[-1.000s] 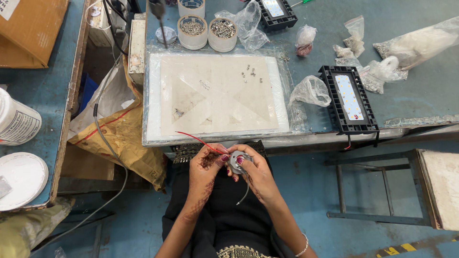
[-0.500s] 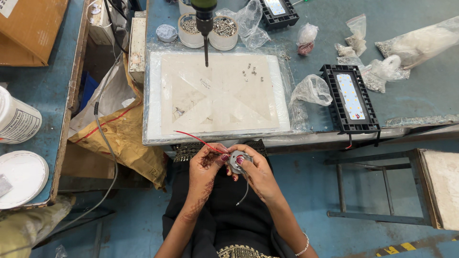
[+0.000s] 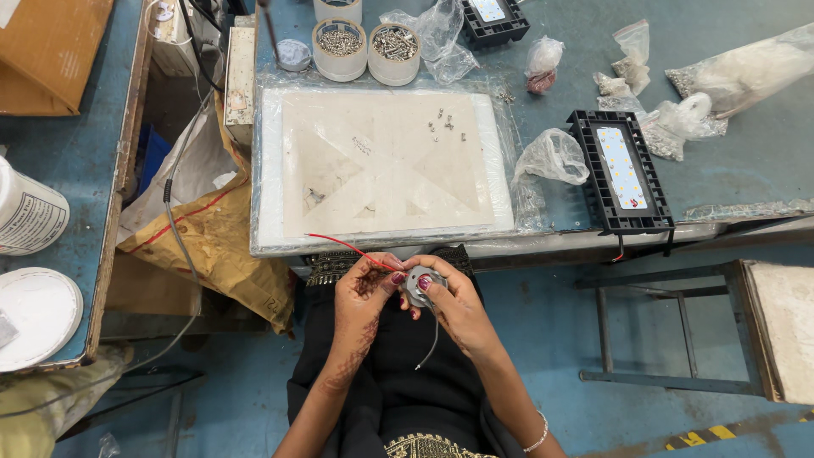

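While I'm looking straight down from the head camera, both hands are pulled in close over the lap, just below the front edge of the table [image 3: 746, 170]. The left hand [image 3: 363, 293] has its fingers curled together onto the left side of a small round grey part [image 3: 417, 284], and the right hand [image 3: 454, 301] has its fingers pinched on the same part from the right, thumb on top.

Packaging-wise: a brown cardboard box [image 3: 47, 47] sits in the top left corner, a white tub with a printed label [image 3: 25, 212] lies at the left edge, and a round white lid [image 3: 34, 318] is just below it. Crumpled clear plastic bags [image 3: 551, 157] are scattered to the right of the white work mat [image 3: 381, 165].

The part itself looks like a small grey disc, with a red wire [image 3: 343, 246] running up and left from it onto the mat's edge and a thin grey wire [image 3: 432, 339] hanging down.
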